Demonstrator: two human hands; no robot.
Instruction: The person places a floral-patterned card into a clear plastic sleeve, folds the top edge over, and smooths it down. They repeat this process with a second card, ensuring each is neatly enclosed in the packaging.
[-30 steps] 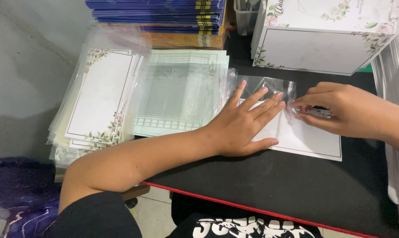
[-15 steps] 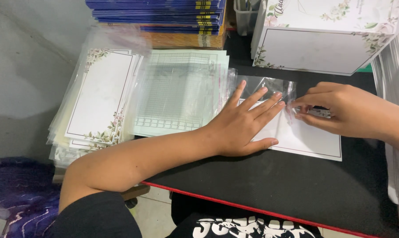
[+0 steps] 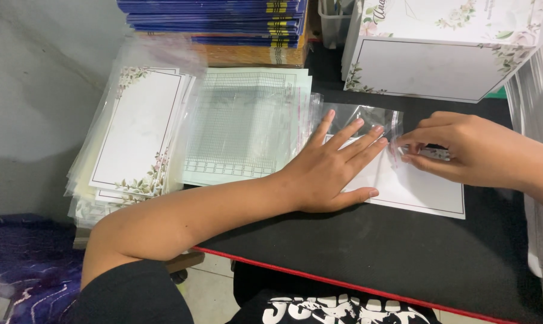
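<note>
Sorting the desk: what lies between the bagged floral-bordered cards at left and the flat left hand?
In the head view, a stack of pale green gridded sheets under clear plastic sleeves lies there.

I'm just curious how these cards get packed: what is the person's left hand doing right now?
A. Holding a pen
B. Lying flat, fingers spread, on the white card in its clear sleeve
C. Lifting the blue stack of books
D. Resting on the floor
B: the left hand lies palm-down, fingers spread, on the white card, while the right hand pinches the clear sleeve edge.
</note>
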